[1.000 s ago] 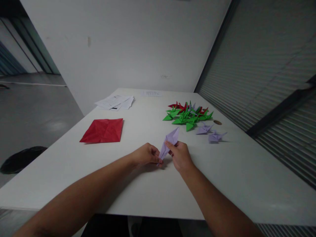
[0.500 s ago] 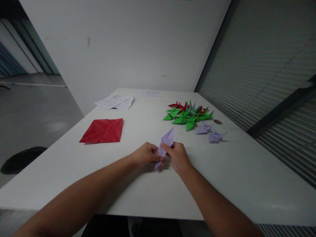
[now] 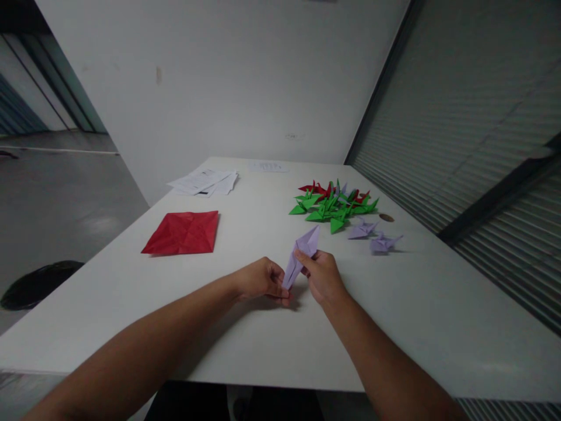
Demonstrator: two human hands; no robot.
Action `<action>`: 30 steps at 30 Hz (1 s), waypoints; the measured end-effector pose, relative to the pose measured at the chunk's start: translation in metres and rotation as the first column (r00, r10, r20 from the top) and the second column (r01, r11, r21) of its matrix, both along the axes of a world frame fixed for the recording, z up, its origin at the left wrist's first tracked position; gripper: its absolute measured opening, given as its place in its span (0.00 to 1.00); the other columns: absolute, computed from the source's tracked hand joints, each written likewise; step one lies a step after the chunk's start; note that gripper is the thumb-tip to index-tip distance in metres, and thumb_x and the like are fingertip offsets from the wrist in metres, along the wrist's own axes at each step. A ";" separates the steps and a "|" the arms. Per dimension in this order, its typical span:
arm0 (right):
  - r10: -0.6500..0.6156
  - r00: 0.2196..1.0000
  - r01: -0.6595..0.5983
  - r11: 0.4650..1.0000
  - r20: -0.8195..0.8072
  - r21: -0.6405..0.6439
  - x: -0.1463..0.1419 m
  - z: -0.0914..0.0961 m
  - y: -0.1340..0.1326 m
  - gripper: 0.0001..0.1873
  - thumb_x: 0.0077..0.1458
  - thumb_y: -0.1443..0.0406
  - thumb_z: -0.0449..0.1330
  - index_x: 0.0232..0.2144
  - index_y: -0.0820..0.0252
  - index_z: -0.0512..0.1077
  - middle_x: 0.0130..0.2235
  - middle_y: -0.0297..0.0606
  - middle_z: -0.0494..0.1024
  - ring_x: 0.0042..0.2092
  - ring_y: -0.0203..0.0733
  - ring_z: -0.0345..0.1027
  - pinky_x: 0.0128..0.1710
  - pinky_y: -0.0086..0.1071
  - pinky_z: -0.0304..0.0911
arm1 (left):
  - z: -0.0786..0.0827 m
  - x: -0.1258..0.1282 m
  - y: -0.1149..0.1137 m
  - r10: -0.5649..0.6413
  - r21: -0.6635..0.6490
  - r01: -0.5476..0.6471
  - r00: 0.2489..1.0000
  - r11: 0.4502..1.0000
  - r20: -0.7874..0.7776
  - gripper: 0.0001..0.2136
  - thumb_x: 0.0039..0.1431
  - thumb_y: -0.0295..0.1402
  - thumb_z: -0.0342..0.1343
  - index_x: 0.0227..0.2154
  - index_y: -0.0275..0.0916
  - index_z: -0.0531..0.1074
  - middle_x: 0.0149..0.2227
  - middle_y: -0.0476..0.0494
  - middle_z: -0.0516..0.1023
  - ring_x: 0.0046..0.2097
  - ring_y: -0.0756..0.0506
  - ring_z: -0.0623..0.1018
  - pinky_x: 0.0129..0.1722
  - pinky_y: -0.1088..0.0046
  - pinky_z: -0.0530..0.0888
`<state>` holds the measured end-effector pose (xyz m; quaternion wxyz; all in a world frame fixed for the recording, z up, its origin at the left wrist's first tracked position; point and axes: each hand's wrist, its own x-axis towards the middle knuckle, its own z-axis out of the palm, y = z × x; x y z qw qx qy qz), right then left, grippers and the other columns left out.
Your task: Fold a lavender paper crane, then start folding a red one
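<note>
A folded piece of lilac origami paper [image 3: 300,257], long and pointed at its upper end, is held tilted above the table. My right hand [image 3: 322,275] pinches it at its right side, thumb on the front face. At its narrow lower end are the fingertips of my left hand [image 3: 265,280], closed around the tip. Beyond my right hand lie two lilac paper cranes [image 3: 363,229]. A pile of green paper cranes [image 3: 326,206] sits behind them, with red paper cranes [image 3: 322,189] at its back.
A creased red paper square [image 3: 186,233] lies on the white table [image 3: 245,345] to the left. Printed sheets [image 3: 204,182] rest farther back. A small round brown spot [image 3: 386,217] is near the right edge. Blinds [image 3: 464,140] run along the right side; a black bin [image 3: 37,286] stands at left.
The lilac origami paper has shifted a little right and up in my right hand. My left fingers have slid down to its lower tip.
</note>
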<state>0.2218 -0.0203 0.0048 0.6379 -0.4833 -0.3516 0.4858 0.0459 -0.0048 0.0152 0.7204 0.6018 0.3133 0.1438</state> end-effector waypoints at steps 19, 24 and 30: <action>0.006 1.000 -0.005 0.999 -0.018 0.033 0.004 0.001 0.001 0.19 0.36 0.55 0.77 0.24 0.62 0.76 0.22 0.33 0.72 0.23 0.32 0.56 0.23 0.30 0.50 | -0.002 -0.011 0.010 -0.003 0.076 0.004 1.000 0.997 -0.023 0.16 0.40 0.42 0.73 0.24 0.35 0.77 0.27 0.44 0.81 0.30 0.47 0.78 0.33 0.72 0.72; 0.082 0.995 -0.082 0.997 0.063 -0.013 -0.002 0.001 -0.002 0.21 0.36 0.54 0.76 0.20 0.64 0.75 0.18 0.30 0.68 0.21 0.30 0.51 0.22 0.29 0.45 | 0.001 -0.013 0.019 0.189 0.192 -0.225 0.964 0.955 0.190 0.19 0.50 0.44 0.68 0.39 0.34 0.81 0.37 0.40 0.83 0.37 0.46 0.78 0.41 0.71 0.72; 0.260 0.945 -0.235 0.961 0.196 -0.144 -0.015 -0.002 -0.007 0.22 0.38 0.52 0.75 0.22 0.66 0.76 0.19 0.30 0.67 0.21 0.30 0.52 0.21 0.28 0.45 | -0.002 -0.007 0.020 0.303 0.121 -0.355 0.898 0.927 0.319 0.17 0.48 0.43 0.70 0.34 0.33 0.82 0.33 0.41 0.82 0.37 0.46 0.78 0.43 0.69 0.71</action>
